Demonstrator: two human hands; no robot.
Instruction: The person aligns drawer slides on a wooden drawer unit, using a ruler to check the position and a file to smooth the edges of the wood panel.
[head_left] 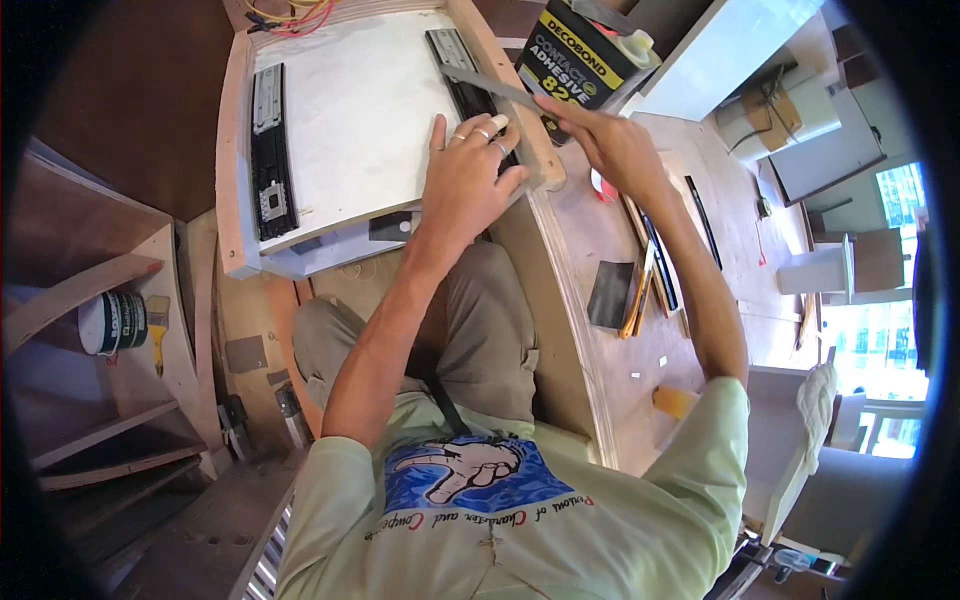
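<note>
A white board in a pale wooden frame stretches out before my knees. A black-and-silver drawer slide lies along its left side. Along the right side runs a second drawer slide. My left hand, with rings on it, rests palm down at the near half of the right slide, fingers spread. My right hand is closed around one end of a long, flat grey metal file. The file's far end lies over the right slide, ahead of my left fingers. Part of that slide is hidden under my left hand.
A black-and-yellow adhesive can stands close beyond my right hand. On the right-hand worktop lie a yellow cutter knife, dark sandpaper and a yellow block. At left, a white tub and a paintbrush sit in a shelf.
</note>
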